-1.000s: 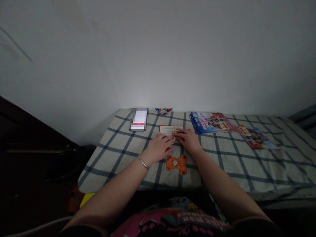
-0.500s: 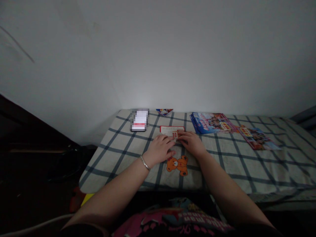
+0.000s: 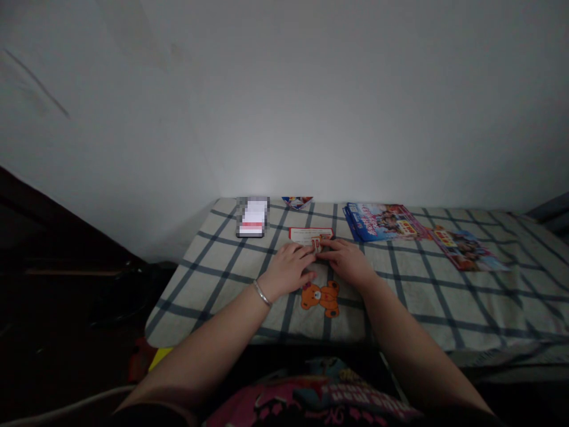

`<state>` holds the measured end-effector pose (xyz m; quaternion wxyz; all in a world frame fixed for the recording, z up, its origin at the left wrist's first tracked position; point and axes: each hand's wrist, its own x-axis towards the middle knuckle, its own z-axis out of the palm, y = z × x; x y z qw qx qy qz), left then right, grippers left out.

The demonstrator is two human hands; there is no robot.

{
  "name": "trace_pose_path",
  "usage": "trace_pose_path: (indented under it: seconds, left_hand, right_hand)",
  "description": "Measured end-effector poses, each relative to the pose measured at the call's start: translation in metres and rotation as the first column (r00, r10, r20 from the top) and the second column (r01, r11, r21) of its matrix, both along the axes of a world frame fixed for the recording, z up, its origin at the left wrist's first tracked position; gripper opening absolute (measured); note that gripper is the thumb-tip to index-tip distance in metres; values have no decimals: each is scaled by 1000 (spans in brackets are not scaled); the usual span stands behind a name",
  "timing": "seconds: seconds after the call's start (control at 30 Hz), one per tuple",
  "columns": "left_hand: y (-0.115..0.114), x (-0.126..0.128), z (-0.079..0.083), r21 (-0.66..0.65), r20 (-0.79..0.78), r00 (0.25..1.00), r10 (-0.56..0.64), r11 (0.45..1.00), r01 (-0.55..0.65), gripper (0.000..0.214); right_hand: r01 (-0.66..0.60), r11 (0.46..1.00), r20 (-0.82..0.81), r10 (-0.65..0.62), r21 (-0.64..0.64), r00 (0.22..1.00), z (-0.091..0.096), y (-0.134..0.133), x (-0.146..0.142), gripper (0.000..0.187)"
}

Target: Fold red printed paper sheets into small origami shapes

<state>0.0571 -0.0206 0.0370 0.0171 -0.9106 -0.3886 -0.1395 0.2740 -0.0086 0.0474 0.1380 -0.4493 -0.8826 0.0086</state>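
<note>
My left hand (image 3: 288,268) and my right hand (image 3: 347,261) lie side by side on a checked cloth (image 3: 400,284), fingertips meeting over a small red-edged paper sheet (image 3: 310,235). Both hands press on the near part of the sheet, where a folded piece with red print shows between the fingertips. The fingers of both hands are curled and close together on the paper. A silver bangle sits on my left wrist. An orange teddy-bear print (image 3: 320,295) on the cloth lies just below my hands.
A phone with a lit screen (image 3: 252,217) lies at the back left. A small folded coloured paper (image 3: 297,201) sits by the wall. Colourful leaflets (image 3: 382,220) and another leaflet (image 3: 466,249) lie at the right. The cloth's front edge drops off near my lap.
The hands have barely shifted; the fingertips have worked slightly on the fold of the sheet. The view has drifted a little.
</note>
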Motion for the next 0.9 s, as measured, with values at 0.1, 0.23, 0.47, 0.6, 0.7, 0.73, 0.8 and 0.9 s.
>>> trace_pose_path:
  seconds: [0.1,0.23,0.47,0.6,0.7,0.73,0.8,0.9]
  left_hand:
    - [0,0,0,3,1,1000,-2,1000,2,38]
    - [0,-1,0,-1,6,1000,-7,1000,7,39]
    - [1,0,1,-19,8,1000,-11,1000,11,36]
    - [1,-1,0,-14,8,1000,-9,1000,9,37]
    - [0,-1,-1,-12,3,1000,-5,1000,5,37]
    - [0,-1,0,-10,2,1000,-5,1000,5,37]
    - [0,0,0,-7,4,1000,-6,1000,6,36]
    - [-1,0,0,-11,9,1000,-6,1000,6,35]
  right_hand:
    - [58,998,31,-58,18,998,4,-4,-4,38]
    - [118,992,48,-120,39,992,5,-6,-8,34]
    - [178,980,83,-185,88,979,2,-1,-3,37]
    - [253,962,105,-263,104,959,0,1,-2,38]
    - [308,943,107,-321,126,941,-3,2,-1,39]
    - [322,938,105,-336,131,936,-4,2,-1,39]
    - [351,927,96,-365,131,926,-5,3,0,38]
    - [392,911,72,-403,125,913,-6,3,1,37]
